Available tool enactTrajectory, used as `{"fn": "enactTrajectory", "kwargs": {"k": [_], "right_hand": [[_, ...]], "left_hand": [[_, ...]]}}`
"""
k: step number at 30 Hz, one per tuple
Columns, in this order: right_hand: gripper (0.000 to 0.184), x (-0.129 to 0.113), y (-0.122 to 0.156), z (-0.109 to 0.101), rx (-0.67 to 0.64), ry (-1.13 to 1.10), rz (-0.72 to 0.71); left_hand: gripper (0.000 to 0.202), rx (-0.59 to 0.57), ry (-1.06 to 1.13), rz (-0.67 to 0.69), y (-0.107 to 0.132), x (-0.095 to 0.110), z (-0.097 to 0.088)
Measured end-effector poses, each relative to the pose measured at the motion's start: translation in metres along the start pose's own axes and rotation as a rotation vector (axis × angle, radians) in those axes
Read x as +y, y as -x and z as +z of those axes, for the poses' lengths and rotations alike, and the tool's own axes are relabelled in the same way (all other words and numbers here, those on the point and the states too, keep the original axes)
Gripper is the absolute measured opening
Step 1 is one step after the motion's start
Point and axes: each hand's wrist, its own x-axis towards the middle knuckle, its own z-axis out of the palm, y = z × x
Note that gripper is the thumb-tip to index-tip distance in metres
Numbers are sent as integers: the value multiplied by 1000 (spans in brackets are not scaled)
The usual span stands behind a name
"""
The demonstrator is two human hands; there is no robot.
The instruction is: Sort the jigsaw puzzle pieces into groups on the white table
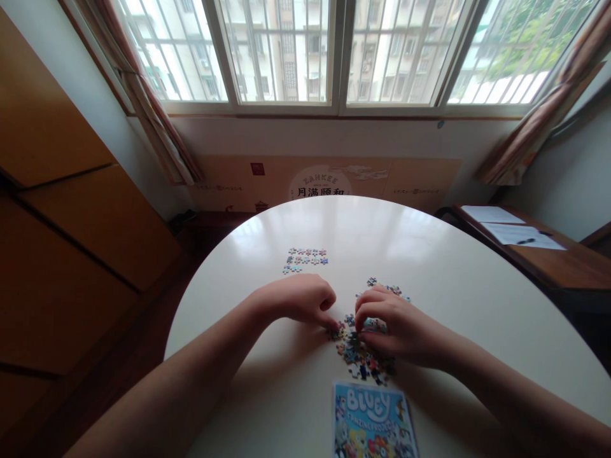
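Observation:
A loose pile of jigsaw puzzle pieces (365, 366) lies on the white round table between my hands. My left hand (308, 299) has its fingers curled, and a fingertip touches the pile's left edge; what it grips, if anything, is hidden. Above the pile, my right hand (391, 321) bends its fingers down, thumb and index drawn together at a puzzle piece (353, 336). More pieces (395, 290) spread out behind the right hand, which partly covers them. Beyond my left hand, several puzzle pieces (306, 260) are laid out in rows.
A blue picture sheet marked "Bluey" (375, 420) lies at the near side of the table (229, 292). Papers (522, 235) and a pen rest on a brown side table at right. A printed cardboard panel (267, 181) stands below the window, and wooden cabinets (71, 254) line the left.

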Motion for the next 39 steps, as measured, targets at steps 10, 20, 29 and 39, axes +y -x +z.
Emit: {"fn": "enactTrajectory", "kwargs": {"k": [10,20,29,39], "right_hand": [[5,-1,-1,-14,122,-167,209],[8,-5,0,-13,226,-40,250],[17,7,3,-13,368,21,223],[20,9,3,-16,375,65,150]], "left_hand": [[39,66,20,51,-1,5,2],[13,378,358,266,-8,17,11],[16,425,344,-124,-5,-18,-3],[16,414,35,-259,-10,-41,5]]}}
